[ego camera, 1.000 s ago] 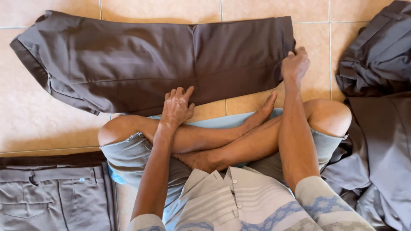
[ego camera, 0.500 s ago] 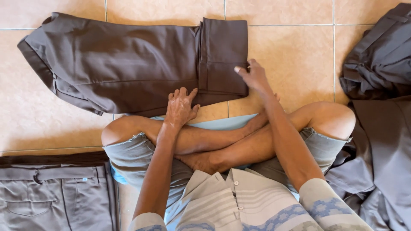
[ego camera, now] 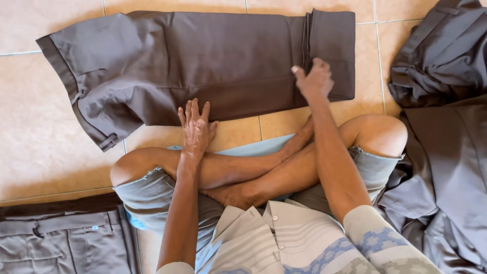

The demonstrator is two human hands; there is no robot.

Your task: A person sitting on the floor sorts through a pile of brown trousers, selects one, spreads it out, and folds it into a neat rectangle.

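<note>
Dark brown trousers (ego camera: 203,66): flat on tiled floor (ego camera: 30,142), ahead of crossed legs. Left hand (ego camera: 195,127): grip released, palm pressing near hem. Right hand (ego camera: 315,78): grip pinching folded end. Risk: fold likely slips if the pinch loosens.

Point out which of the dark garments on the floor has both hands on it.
The dark trousers spread flat ahead: left hand presses them, right hand pinches the folded-over end. The other garments lie untouched.

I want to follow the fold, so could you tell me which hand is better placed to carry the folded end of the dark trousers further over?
Probably the right hand: it grips the folded end of the dark trousers, while the left hand lies flat on their near edge.
</note>
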